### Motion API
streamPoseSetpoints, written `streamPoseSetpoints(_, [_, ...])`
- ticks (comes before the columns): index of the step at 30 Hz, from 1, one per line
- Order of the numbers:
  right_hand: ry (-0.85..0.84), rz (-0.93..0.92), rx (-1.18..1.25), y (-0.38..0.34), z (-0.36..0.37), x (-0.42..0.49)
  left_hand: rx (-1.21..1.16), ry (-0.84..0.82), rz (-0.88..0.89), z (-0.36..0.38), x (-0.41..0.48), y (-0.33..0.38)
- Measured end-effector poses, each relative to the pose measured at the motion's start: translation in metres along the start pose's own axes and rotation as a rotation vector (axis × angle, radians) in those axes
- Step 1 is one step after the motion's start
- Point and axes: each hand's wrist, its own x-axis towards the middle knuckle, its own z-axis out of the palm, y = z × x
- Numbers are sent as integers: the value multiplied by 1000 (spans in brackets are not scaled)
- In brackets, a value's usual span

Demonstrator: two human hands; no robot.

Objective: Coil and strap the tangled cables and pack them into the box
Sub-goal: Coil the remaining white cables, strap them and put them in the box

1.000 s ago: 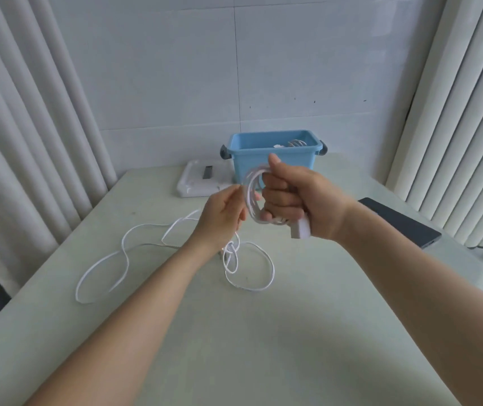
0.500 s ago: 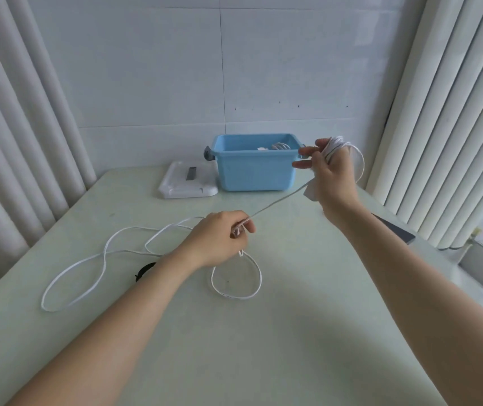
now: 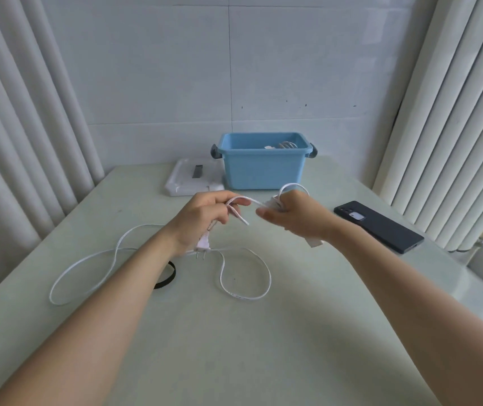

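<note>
Above the middle of the table (image 3: 234, 361), head view: both hands are raised over the slack, close together but not touching.

The right hand (image 3: 297, 219) has its fingers curled round a small coil (image 3: 293, 187) of the white cable (image 3: 246, 298). One loop stands out above the knuckles, and a white blocky end (image 3: 314, 243) pokes out below the wrist. The left hand (image 3: 205, 219) curls round the running strand and pinches it between thumb and forefinger. A short run of cable joins the two hands. The two-pin plug (image 3: 203, 247) dangles just below the left hand.

Step, as I judge it: coiling, mid-wrap. Much is left, since two wide loops of slack lie flat on the table, one to the left and one nearer centre. The next move calls for the left hand to feed strand while the right takes another turn, keeping the turns even. The plug may be caught up in the strand; the view there is too crowded to be sure.

The black strap (image 3: 166, 279) lies on the table, partly hidden by the left forearm. It is untouched and will be needed once the coil closes. The blue box (image 3: 263, 168) stands open at the far edge with something pale already inside, and its white lid (image 3: 190, 183) lies just beside it. A dark phone (image 3: 378, 227) lies apart to the right.

Cable: flat, white and limp; it lies in soft curves.
</note>
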Motion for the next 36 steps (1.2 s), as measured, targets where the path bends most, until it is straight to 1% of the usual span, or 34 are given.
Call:
streamPoseSetpoints(3, [103, 87, 38, 4, -8, 1, 120, -48, -42, -4, 0, -6])
streamPoseSetpoints(5, [140, 94, 55, 3, -11, 1, 170, -58, -37, -4, 0, -10])
streamPoseSetpoints(7, [183, 76, 80, 2, -11, 0, 183, -62, -33, -5, 0, -13])
streamPoseSetpoints(9, [238, 84, 106, 3, -10, 2, 154, -26, -50, -6, 1, -14])
streamPoseSetpoints(11, [279, 109, 104, 5, -10, 3, 87, 67, -75, -7, 1, -15])
streamPoseSetpoints(14, [301, 145, 108, 8, -9, 3, -58, 303, -85, -7, 4, -16])
streamPoseSetpoints(16, [303, 189, 128, 11, -10, 5, -235, 483, -88, -10, 6, -14])
streamPoseSetpoints(20, [315, 308, 206, 23, -9, 7, -662, 787, -105, -18, 11, -9])
streamPoseSetpoints(21, [308, 336, 201, 25, -6, 8, -749, 844, -111, -20, 11, -9])
streamPoseSetpoints(23, [285, 379, 159, 28, -3, 10, -851, 898, -114, -22, 14, -12])
streamPoseSetpoints(25, [261, 394, 148, 27, -2, 11, -917, 904, -137, -22, 15, -15])
streamPoseSetpoints(27, [236, 381, 172, 24, -3, 10, -1002, 877, -176, -22, 16, -17])
streamPoseSetpoints(29, [212, 353, 242, 20, -4, 8, -1067, 795, -226, -20, 15, -14])
streamPoseSetpoints(32, [184, 282, 350, 15, -2, 7, -1051, 659, -308, -10, 11, -8])
streamPoseSetpoints(36, [166, 151, 472, 3, 5, 7, -1083, 494, -329, 5, 7, 1])
